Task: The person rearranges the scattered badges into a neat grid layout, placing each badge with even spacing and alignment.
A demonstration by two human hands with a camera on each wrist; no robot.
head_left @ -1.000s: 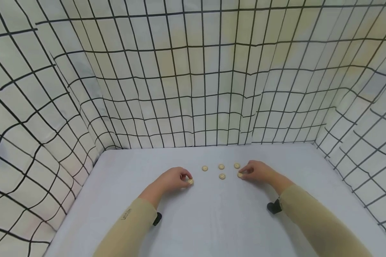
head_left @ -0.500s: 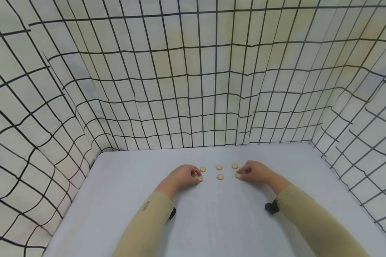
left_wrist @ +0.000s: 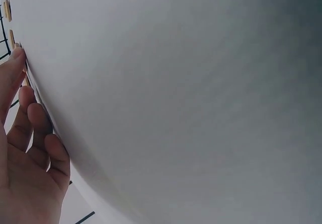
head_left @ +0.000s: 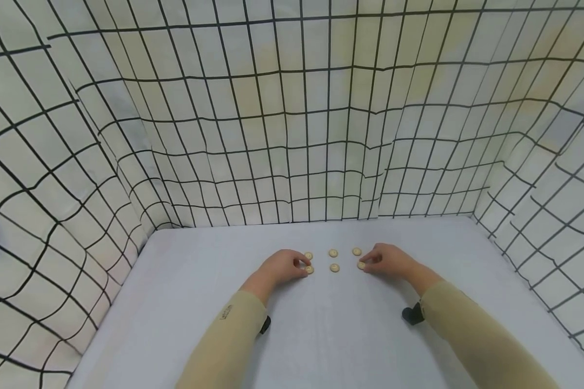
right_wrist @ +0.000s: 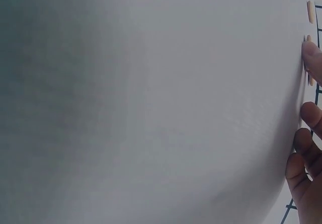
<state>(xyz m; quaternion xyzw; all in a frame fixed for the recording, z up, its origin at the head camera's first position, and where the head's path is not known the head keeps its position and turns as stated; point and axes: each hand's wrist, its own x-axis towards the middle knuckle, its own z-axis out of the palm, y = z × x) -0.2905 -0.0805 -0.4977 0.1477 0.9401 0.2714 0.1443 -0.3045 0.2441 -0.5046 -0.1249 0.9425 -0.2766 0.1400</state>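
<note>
Small round beige discs lie in two short rows on the white tabletop. With thumb and index finger my left hand [head_left: 281, 267] pinches the near-row left disc [head_left: 310, 269], which lies flat on the table. At the other end of that row, my right hand [head_left: 392, 260] holds the right disc [head_left: 361, 265] between thumb and fingertips. Between them sits the near-row middle disc [head_left: 334, 267]. Behind are the far-left disc [head_left: 309, 255], the far-middle disc [head_left: 333, 253] and the far-right disc [head_left: 357, 251]. Both wrist views show fingertips close to the table surface, with the discs seen edge-on.
A white table [head_left: 321, 335] spreads under both arms. Pale cloth walls with a black grid [head_left: 321, 124] rise at its back and on both sides. Black wrist-worn devices show below the left sleeve [head_left: 265, 325] and the right sleeve [head_left: 412, 313].
My left hand has slid its disc rightward and slightly back, to the left end of the near row. The right hand has stayed on its disc. The view has shifted slightly.
</note>
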